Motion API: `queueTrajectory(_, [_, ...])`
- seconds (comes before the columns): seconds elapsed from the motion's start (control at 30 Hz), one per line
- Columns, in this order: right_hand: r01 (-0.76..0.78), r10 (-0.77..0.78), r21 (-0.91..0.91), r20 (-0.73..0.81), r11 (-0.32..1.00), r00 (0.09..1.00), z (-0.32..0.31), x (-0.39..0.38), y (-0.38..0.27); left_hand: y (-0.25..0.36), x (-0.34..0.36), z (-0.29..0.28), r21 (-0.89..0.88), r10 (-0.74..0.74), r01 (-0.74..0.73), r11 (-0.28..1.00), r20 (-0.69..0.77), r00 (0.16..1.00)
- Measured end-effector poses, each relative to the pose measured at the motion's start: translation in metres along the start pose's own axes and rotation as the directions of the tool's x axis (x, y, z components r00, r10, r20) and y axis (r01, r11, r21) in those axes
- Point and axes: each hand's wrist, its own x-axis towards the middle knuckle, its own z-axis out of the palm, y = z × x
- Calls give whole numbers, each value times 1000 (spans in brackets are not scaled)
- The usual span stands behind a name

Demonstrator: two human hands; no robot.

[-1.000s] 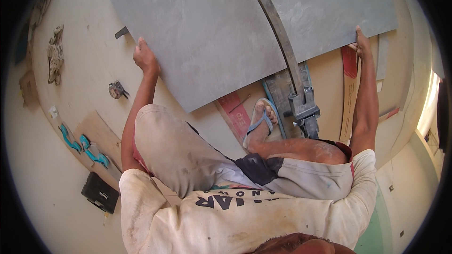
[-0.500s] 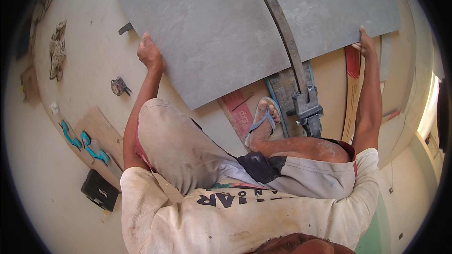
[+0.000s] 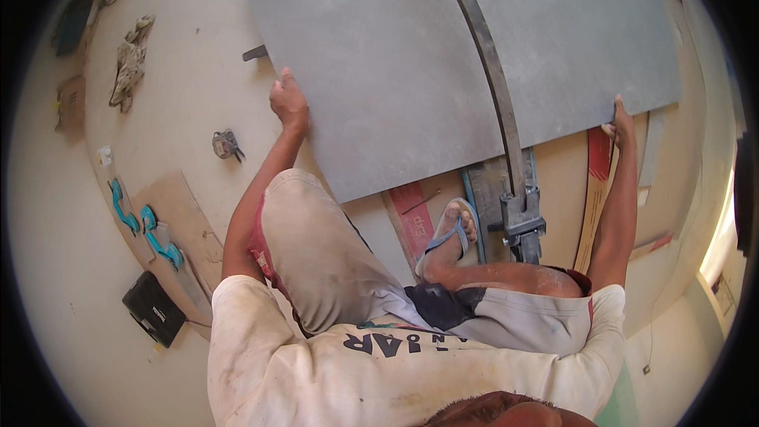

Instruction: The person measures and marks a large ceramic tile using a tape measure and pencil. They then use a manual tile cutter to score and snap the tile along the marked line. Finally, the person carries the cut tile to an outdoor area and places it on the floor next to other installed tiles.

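- Pale floor [image 3: 182, 87] spreads all around, curving toward the dark rim of the view.
- A big grey slab [image 3: 379, 71] fills the upper middle, set at a slant, its near left corner pointing toward the person's knees.
- A dark metal rail [image 3: 490, 63] runs over the slab from the top down to a black bracket [image 3: 522, 217] near the right knee.
- Beneath the rail, a blue-edged base [image 3: 486, 190] pokes out past the slab's near edge.
- The left hand [image 3: 289, 103] is clamped on the slab's left edge, thumb uppermost.
- The right hand [image 3: 621, 122] is clamped on the near edge, close to the right corner, thumb on top; its fingers are partly hidden.
- The hands are well apart, one on each side of the rail.
- A foot [image 3: 449, 251] in a sandal [image 3: 471, 213] rests just beside the base, next to a red strip [image 3: 415, 213].
- Off to the left lie a cloth [image 3: 128, 67], a tape measure [image 3: 227, 145], teal tools [image 3: 150, 221] by some cardboard [image 3: 178, 198], and a black case [image 3: 154, 308].
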Motion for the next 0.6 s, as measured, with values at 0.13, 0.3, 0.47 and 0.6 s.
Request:
queueTrajectory(0.13, [-5,4,-34,-39,999,999,2,-4,-1,17,-13,-9,-1,-72,72,997,29,997])
queueTrajectory(0.3, [-4,1,-85,-32,996,1000,-9,6,2,16,-10,-6,-13,-60,60,998,25,998])
queueTrajectory(0.47, [43,-50,-79,-84,996,995,3,2,0,13,-8,-9,18,-36,36,999,23,999])
queueTrajectory(0.6, [24,-32,-112,-73,993,997,-6,9,4,14,-9,-6,-2,-32,32,999,28,999])
